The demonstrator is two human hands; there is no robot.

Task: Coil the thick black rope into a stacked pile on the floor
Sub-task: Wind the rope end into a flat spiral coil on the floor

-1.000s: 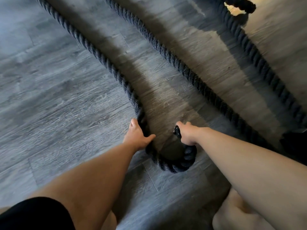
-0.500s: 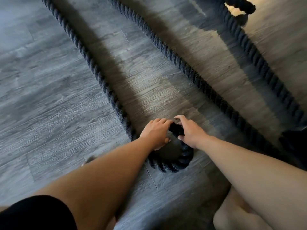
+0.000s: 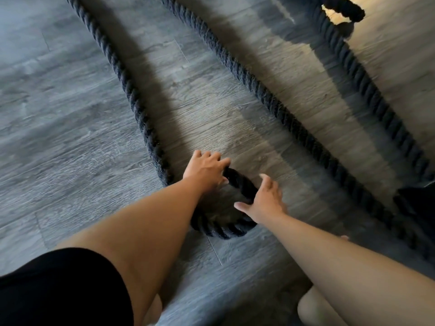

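A thick black twisted rope (image 3: 131, 95) lies on the grey wood floor in long strands. Its near end curls into a small tight loop (image 3: 221, 230) right in front of me. My left hand (image 3: 204, 169) sits on top of the loop's far side, fingers and thumb curled round the rope's end. To the right, my right hand (image 3: 264, 201) presses its palm and straight fingers against the outer side of the loop, thumb spread toward me. My left forearm hides the loop's left part.
Two more strands (image 3: 259, 90) (image 3: 367, 90) of the same rope run diagonally across the floor to the right. Another rope piece (image 3: 343, 8) lies at the top right. A dark object (image 3: 419, 201) sits at the right edge. My knee (image 3: 315, 309) is at the bottom right.
My left hand left the rope's left strand and took hold of the rope's end. My right hand released that end and moved to the loop's right side. The loop closed tighter.
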